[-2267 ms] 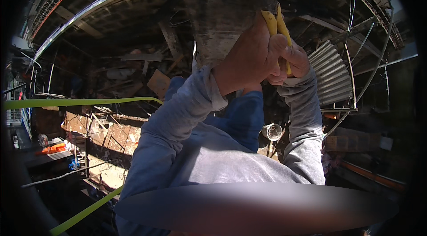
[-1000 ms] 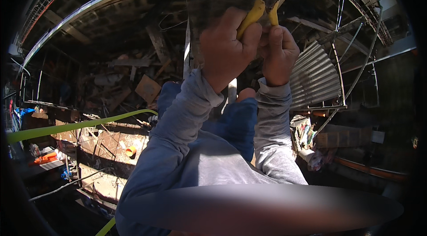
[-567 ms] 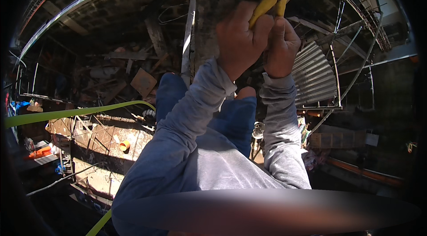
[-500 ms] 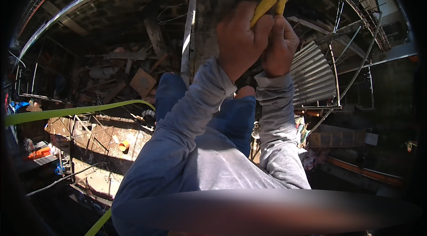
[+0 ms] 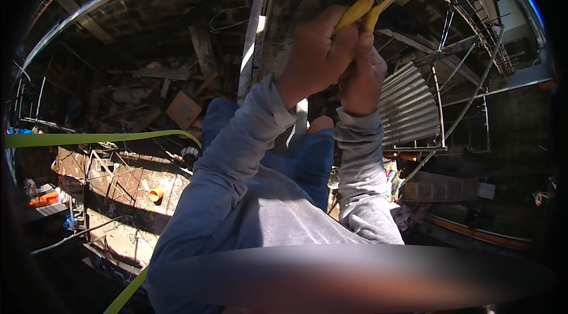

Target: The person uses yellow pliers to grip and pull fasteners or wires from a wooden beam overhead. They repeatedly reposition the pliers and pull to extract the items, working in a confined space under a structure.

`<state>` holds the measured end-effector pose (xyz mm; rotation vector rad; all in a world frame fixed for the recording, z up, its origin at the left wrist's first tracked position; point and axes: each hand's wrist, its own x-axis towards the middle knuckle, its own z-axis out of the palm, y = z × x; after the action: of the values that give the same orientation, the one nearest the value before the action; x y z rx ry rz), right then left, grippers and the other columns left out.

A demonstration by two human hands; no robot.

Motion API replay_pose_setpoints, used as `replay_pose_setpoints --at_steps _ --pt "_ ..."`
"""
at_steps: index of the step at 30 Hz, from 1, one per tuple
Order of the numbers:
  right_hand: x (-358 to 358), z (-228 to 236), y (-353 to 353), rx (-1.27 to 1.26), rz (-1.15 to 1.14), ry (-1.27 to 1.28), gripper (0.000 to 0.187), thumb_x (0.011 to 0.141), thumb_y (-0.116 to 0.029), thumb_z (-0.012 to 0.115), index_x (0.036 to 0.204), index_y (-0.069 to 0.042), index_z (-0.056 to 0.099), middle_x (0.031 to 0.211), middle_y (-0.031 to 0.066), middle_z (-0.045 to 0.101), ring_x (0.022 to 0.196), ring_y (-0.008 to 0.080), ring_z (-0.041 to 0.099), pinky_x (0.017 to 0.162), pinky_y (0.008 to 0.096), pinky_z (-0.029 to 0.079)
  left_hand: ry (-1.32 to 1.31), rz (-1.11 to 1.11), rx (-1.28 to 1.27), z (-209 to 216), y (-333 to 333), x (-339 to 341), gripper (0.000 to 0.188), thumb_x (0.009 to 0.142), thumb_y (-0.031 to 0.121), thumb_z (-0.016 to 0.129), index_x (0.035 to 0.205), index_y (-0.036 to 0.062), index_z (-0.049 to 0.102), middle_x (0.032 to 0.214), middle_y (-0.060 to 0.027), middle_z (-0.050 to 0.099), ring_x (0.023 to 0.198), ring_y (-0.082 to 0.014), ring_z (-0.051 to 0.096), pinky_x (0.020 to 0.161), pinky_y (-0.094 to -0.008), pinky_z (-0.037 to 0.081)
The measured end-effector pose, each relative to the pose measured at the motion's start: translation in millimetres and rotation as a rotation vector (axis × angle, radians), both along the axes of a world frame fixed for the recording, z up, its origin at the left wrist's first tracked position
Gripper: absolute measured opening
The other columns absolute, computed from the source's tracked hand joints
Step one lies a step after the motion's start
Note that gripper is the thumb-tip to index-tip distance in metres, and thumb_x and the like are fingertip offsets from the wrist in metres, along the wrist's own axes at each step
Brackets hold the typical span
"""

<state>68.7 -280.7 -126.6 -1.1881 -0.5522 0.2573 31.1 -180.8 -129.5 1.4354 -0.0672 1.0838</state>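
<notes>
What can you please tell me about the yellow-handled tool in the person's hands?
The yellow-handled tool shows two yellow handles, rubber or plastic by their look. Both slant up to the right, with a narrow gap between their upper ends. The left hand holds one, the right hand the other, hiding the lower parts. Its head is lost in shadow.

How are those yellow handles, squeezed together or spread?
Spread a little: a gap shows between the yellow handles. Their lower ends are hidden.
</notes>
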Motion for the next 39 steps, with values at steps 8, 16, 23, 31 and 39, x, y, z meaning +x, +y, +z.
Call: replay_pose_setpoints --at_steps 8,16,23,31,39 --pt "17.6 7.7 -30.5 -0.108 0.177 0.044 0.055 0.106 -0.05 0.054 0.098 0.002 0.069 0.081 0.0088 0.069 0.052 0.0079 0.053 0.046 0.0223 0.036 -0.088 -0.055 -0.092 -11.3 -17.6 15.9 0.029 0.103 0.016 0.049 0.117 -0.0046 0.064 0.081 -0.0095 0.072 0.062 -0.0132 0.069 0.055 -0.0288 0.053" --pt "12.6 4.5 -33.0 -0.28 0.304 -0.074 0.058 0.108 -0.051 0.049 0.11 0.003 0.067 0.091 0.0104 0.072 0.078 0.0175 0.072 0.067 0.027 0.054 0.111 -0.556 -0.114 12.5 6.8 -11.2 0.043 0.11 0.029 0.043 0.132 -0.0057 0.056 0.108 -0.0142 0.071 0.092 -0.0164 0.069 0.079 -0.0279 0.059" --pt "33.0 -6.0 -22.6 -0.016 0.715 0.193 0.047 0.11 -0.035 0.047 0.135 0.005 0.051 0.116 0.0169 0.067 0.103 0.0285 0.068 0.087 0.0437 0.054 0.277 -0.713 -0.076 26.5 23.6 -21.6 0.04 0.108 0.023 0.038 0.132 -0.0043 0.055 0.11 -0.0136 0.071 0.096 -0.0157 0.068 0.081 -0.0285 0.057" --pt "39.4 -23.6 0.9 0.129 1.104 0.192 0.07 0.096 -0.069 0.056 0.124 -0.005 0.052 0.085 0.0057 0.053 0.066 0.0159 0.049 0.056 0.0298 0.037 0.339 -0.857 0.052 43.7 40.2 -13.8 0.039 0.108 0.029 0.04 0.127 -0.0004 0.057 0.104 -0.0127 0.07 0.099 -0.0172 0.068 0.084 -0.029 0.056" --pt "20.2 12.2 -11.9 -0.161 0.907 0.317 0.078 0.09 -0.081 0.051 0.119 -0.009 0.054 0.07 -0.0032 0.041 0.056 0.0072 0.033 0.049 0.0242 0.026 0.33 -0.737 0.038 41.4 29.0 -7.8 0.046 0.107 0.047 0.044 0.11 0.0032 0.058 0.093 -0.0073 0.068 0.088 -0.0164 0.067 0.078 -0.0307 0.055"
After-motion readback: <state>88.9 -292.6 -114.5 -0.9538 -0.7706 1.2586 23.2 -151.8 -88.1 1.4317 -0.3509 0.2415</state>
